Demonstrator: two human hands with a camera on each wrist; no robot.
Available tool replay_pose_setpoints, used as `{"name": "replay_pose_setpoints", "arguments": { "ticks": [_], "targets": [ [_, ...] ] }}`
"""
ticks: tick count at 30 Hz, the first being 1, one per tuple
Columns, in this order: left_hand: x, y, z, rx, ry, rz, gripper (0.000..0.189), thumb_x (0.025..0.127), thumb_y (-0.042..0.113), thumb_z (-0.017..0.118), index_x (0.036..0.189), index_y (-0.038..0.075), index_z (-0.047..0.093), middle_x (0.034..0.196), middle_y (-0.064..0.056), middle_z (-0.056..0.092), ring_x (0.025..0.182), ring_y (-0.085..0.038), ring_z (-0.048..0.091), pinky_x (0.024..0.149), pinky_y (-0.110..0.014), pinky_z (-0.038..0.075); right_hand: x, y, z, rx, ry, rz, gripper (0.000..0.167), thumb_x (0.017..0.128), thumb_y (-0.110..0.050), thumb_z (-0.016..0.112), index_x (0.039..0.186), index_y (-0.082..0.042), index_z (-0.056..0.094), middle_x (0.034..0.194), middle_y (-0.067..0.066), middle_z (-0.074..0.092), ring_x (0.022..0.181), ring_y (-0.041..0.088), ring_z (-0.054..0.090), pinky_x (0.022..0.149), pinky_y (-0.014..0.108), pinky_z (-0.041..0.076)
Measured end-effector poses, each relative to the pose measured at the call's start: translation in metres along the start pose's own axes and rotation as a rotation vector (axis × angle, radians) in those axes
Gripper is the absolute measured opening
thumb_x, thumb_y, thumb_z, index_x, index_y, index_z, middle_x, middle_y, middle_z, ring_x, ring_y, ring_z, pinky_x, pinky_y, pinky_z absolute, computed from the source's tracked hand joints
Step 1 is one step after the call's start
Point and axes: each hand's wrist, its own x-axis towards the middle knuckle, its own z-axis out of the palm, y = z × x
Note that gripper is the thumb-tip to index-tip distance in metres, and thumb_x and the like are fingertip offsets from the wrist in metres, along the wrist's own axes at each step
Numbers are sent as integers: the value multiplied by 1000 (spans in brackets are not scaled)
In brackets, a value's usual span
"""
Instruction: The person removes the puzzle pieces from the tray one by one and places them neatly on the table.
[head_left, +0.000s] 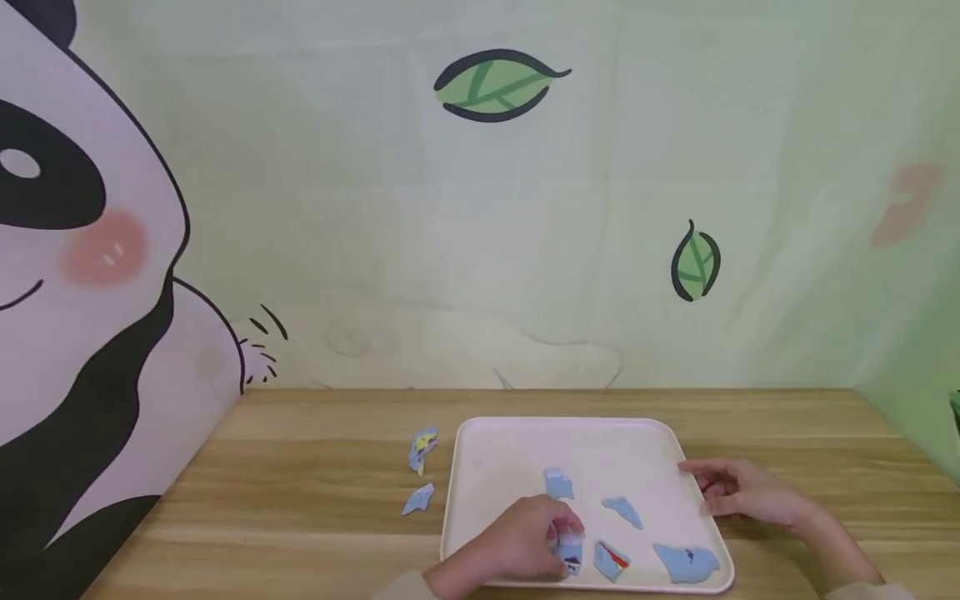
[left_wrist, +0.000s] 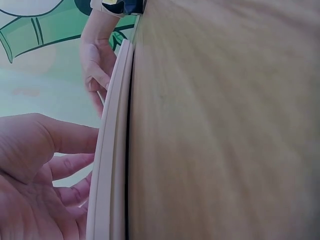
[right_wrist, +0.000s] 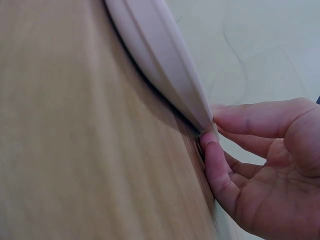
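My left hand (head_left: 525,537) pinched a piece (head_left: 572,557); my right hand (head_left: 752,493) gripped the tray (head_left: 498,467). I thought I was laying pieces out and next should let go gently.

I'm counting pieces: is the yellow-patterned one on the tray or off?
Off: the yellow-patterned piece lies on the wooden table, left of the tray, wood showing between them.

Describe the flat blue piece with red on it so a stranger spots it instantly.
On the brown wood-grain table sits a white rectangular tray. Along its near edge, between the left hand and the widest flat blue piece, lies a small angular blue piece. Its red streak sets it apart.
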Motion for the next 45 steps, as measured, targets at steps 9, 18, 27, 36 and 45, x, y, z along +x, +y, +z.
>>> {"name": "replay_pose_setpoints", "arguments": {
  "ticks": [9,18,27,36,45],
  "targets": [
    [-4,0,-2,55,1,39,30,62,11,77,89,20,66,76,12,43,67,3,42,63,-12,34,-1,-2,1,-10,-5,-20,56,82,-2,61,121,26,32,95,11,50,80,0,49,68,17,45],
    [-4,0,-2,-17,-12,32,27,64,8,77,87,16,66,70,13,50,66,4,43,63,-12,37,0,0,1,-12,-3,-11,56,82,-2,61,121,26,33,94,10,50,79,1,49,68,17,45],
    [-5,-2,-3,-73,-3,23,24,63,6,76,82,17,65,64,13,50,62,3,42,59,-13,38,0,-2,1,-41,-2,9,55,82,-3,62,121,24,35,95,11,50,80,1,48,67,17,44],
    [-10,-16,-12,-263,14,-46,30,61,2,71,87,14,67,81,12,59,68,-1,53,66,-17,44,1,-3,4,-29,-2,8,56,81,-2,62,122,24,33,94,10,49,79,1,48,67,17,45],
    [-26,-30,-30,-426,72,-90,30,65,0,73,93,8,67,97,2,58,69,-8,55,62,-20,47,1,-4,3,-42,-1,21,57,82,-3,62,123,24,33,95,9,48,79,0,47,67,17,44]
  ]
}}
